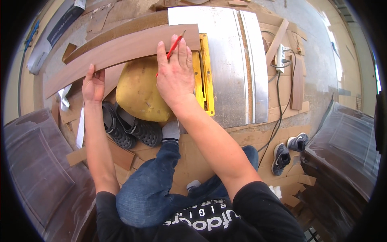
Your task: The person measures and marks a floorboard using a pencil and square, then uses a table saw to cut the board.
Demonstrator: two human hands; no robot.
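A long, flat, reddish-brown board reaches onto the metal table. The left hand grasps its edge, fingers partly hidden; the right hand, laid over it, holds a half-covered red pencil.

Bright light glares at two o'clock on my grey floor, below a pale wall. Cardboard covers it at six; dark brown furniture under clear plastic stands at eight and four.
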